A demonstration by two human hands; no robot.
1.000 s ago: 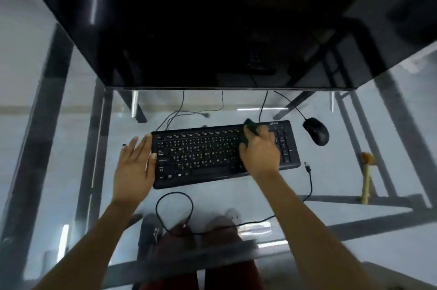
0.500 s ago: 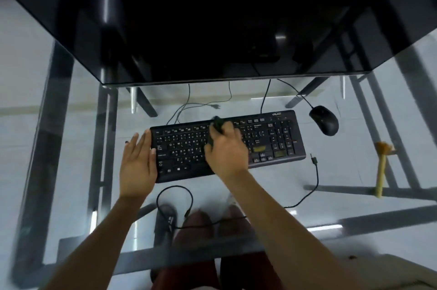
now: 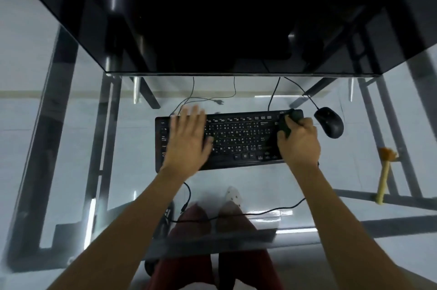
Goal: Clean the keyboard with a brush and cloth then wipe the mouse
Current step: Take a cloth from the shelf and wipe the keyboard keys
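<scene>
One view: head camera
Worktop: glass worktop [image 3: 236, 185], floor seen through it
Counted: one keyboard [image 3: 236, 140], one mouse [image 3: 329, 125], one brush [image 3: 384, 173]
Left hand [image 3: 189, 143]: grip spread, laid on keyboard
Right hand [image 3: 299, 140]: grip curled round dark cloth [image 3: 287, 121], on the keyboard's right end

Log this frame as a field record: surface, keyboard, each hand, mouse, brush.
surface: glass desk, floor and the person's legs visible through it
keyboard: black keyboard, flat on the glass, cable running back under the monitor
left hand: left hand flat, fingers straight, resting on the keyboard's left part
right hand: right hand grips a dark cloth on the keyboard's right end
mouse: black mouse, right of the keyboard, untouched
brush: wooden-handled brush at far right, not held
</scene>
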